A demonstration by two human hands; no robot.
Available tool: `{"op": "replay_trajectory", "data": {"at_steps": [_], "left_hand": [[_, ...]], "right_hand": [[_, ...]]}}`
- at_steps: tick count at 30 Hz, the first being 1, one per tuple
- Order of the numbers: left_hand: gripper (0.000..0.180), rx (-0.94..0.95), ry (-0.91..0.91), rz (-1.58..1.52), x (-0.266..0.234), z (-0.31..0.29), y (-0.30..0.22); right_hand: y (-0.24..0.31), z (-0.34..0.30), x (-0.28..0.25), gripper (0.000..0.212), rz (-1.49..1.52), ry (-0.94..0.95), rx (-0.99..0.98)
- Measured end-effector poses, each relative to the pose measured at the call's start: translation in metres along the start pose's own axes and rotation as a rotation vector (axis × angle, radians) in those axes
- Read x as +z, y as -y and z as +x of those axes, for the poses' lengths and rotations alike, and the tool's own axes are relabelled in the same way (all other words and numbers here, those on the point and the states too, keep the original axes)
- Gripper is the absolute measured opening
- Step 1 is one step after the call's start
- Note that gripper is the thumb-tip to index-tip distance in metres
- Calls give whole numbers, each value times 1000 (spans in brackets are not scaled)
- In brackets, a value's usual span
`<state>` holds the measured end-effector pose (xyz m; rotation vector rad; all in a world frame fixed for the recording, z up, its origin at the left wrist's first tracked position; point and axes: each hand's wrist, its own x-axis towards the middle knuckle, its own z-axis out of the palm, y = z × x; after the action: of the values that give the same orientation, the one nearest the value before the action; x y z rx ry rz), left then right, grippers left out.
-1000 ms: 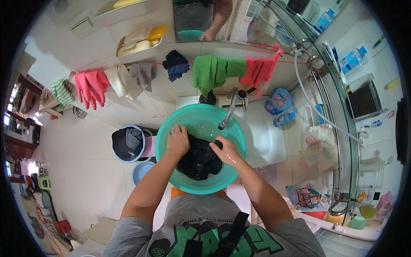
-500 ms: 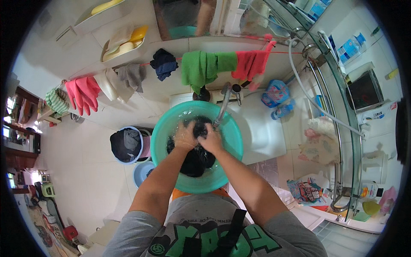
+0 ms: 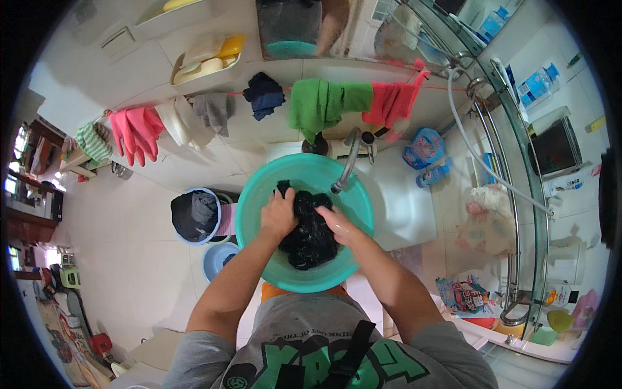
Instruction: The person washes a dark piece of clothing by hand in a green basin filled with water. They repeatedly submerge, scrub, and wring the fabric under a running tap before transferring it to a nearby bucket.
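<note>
A wet black garment [image 3: 308, 243] lies bunched in water in a wide green basin [image 3: 259, 272]. My left hand [image 3: 278, 214] is closed round its left part, and a dark tuft pokes out above the fist. At the garment's right edge, my right hand [image 3: 335, 225] grips the cloth, its fingers partly hidden by the fabric. A curved metal faucet [image 3: 350, 162] hangs over the basin's far right rim, close beyond the right hand.
A white sink [image 3: 405, 217] extends right of the basin. Left stand a tub of dark clothes [image 3: 194, 214] and a light-blue basin [image 3: 217, 259]. Pink gloves [image 3: 137, 133] and a green cloth [image 3: 327, 104] hang on a line behind. A glass shelf with rails [image 3: 518, 194] runs along the right.
My hands have moved apart from the middle of the basin, the left nearer its left side, the right farther right. The black garment is more gathered between them, and the splashing has eased.
</note>
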<state>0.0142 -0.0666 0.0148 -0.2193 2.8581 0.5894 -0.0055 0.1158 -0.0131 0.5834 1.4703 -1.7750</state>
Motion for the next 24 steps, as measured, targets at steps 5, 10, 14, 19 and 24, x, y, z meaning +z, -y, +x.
{"op": "replay_trajectory", "data": {"at_steps": [5,10,14,19,24], "left_hand": [[86,182,153,643,-32,-22,-18],[139,394,450,694,-12,-38,-35],[110,487,475,495,22,24,-6],[79,206,-38,-6,30,41,-6],[70,-5,30,-963,66,45,15]], "right_hand": [[19,-59,-24,61,-1253,-226,-670],[-8,-71,-15,101,-1824,-99,-697],[-9,-42,5,126,-1782,22,-408],[-26,41,-11,83,-873,-269,-611],[29,40,-2,52,550,188,165]]}}
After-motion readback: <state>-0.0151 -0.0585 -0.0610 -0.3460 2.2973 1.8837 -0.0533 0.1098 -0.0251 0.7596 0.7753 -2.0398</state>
